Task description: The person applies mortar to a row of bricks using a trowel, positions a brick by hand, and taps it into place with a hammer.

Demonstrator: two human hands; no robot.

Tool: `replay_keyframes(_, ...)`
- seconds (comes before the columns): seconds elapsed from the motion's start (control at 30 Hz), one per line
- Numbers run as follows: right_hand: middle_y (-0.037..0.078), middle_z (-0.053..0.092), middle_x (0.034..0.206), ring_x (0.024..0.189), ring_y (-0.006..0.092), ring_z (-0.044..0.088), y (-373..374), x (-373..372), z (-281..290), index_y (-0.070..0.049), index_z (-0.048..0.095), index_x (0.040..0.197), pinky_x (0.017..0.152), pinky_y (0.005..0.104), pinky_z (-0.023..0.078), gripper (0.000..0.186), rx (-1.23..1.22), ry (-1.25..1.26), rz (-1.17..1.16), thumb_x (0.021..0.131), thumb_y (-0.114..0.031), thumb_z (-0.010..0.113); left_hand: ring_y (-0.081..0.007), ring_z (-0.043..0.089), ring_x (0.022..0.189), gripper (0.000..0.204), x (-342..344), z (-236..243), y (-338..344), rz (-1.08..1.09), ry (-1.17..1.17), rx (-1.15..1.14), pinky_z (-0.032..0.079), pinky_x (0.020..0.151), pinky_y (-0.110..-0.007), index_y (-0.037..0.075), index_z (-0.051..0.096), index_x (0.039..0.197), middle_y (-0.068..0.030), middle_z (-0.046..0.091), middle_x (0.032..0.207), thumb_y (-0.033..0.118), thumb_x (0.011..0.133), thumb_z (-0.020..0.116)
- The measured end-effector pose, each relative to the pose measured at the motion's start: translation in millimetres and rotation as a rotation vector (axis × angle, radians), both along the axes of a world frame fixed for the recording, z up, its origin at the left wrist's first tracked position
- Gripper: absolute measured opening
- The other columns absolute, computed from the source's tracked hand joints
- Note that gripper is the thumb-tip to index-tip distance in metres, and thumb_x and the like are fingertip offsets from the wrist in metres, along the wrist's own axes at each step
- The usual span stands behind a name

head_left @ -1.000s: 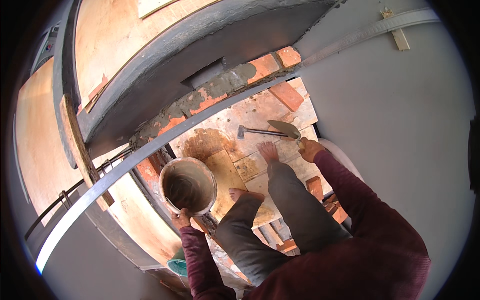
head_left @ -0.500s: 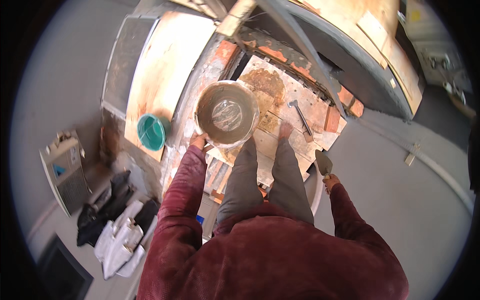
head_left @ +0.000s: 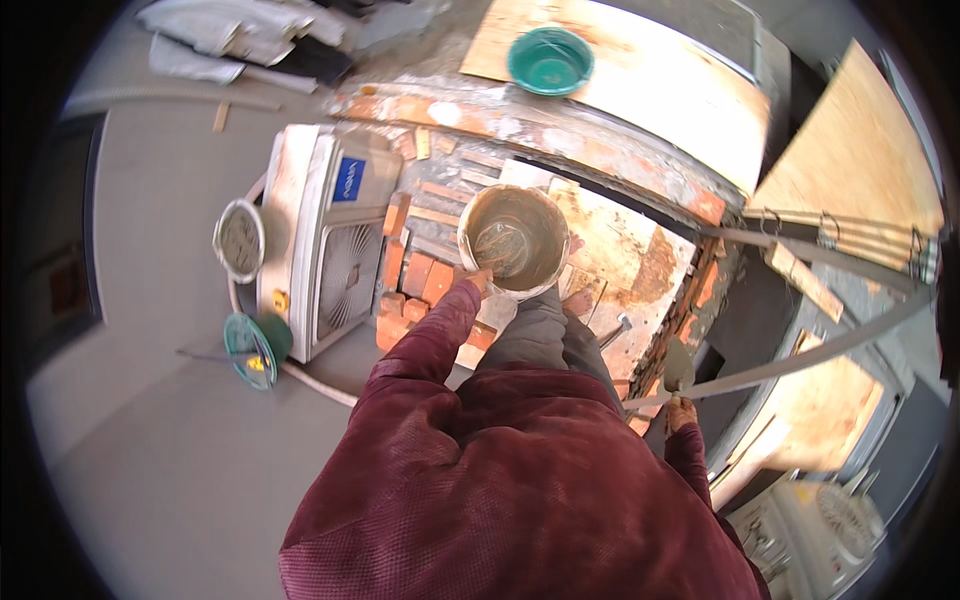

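My left hand (head_left: 479, 281) is closed on the near rim of a mortar-stained bucket (head_left: 548, 232), which I hold in front of my legs. Its inside is smeared grey, and a little wet material lies at the bottom. Off to the right, my right hand (head_left: 682, 413) grips the handle of a pointing trowel (head_left: 678, 367), its blade directed away from me. A hammer (head_left: 616, 331) lies on the stained boards (head_left: 625, 265) by my bare foot (head_left: 578, 302), partly hidden by my leg.
Orange bricks (head_left: 428, 277) are stacked left of the bucket, beside an air-conditioner unit (head_left: 345, 270). A white bucket (head_left: 240, 240) and a green bucket (head_left: 258, 350) stand beyond it. Across the brick ledge (head_left: 470, 117) sits a green basin (head_left: 550, 62) on plywood. A curved bar (head_left: 800, 362) crosses near my right hand.
My view has swung left, bringing the bricks, the air-conditioner unit and more buckets into sight. The bucket stays in my left hand and the trowel in my right.
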State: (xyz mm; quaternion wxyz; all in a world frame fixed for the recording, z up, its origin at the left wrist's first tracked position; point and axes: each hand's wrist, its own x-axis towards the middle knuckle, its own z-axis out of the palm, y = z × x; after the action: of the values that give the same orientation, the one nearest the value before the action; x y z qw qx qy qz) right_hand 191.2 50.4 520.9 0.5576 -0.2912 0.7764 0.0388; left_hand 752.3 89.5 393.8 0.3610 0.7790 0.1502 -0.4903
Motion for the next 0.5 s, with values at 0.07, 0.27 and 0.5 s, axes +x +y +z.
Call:
replay_keyframes(0.07,0.007,0.050,0.063,0.042,0.0183,0.048,-35,-15,-9,-0.007,0.054,0.095,0.034,0.0337,0.039,0.018,-0.075,-0.015,0.035,0.080,-0.014,0.060,-0.0287,0.064,0.073,0.058,6,2,32,0.125,-0.009,0.030,0.059,0.053,-0.040,0.005,0.035,0.110,-0.0175,0.055,0.099,0.002,0.063,0.069)
replay_keyframes(0.27,0.005,0.049,0.063,0.038,0.0159,0.043,-120,16,-7,-0.008,0.054,0.097,0.031,0.0315,0.035,0.014,-0.111,-0.057,0.208,0.085,-0.015,0.058,-0.0300,0.065,0.075,0.030,-5,69,89,0.591,-0.159,0.063,0.060,0.059,-0.043,-0.001,0.051,0.097,-0.0170,0.057,0.091,0.007,0.072,0.065)
replay_keyframes(0.5,0.005,0.051,0.067,0.040,0.0155,0.045,-145,75,-11,-0.005,0.053,0.109,0.034,0.0313,0.038,0.025,-0.155,-0.156,0.364,0.088,-0.017,0.057,-0.0393,0.063,0.097,0.051,29,85,266,1.076,-0.026,-0.478,0.057,0.083,-0.053,-0.003,0.051,0.120,-0.0205,0.060,0.112,0.009,0.070,0.053)
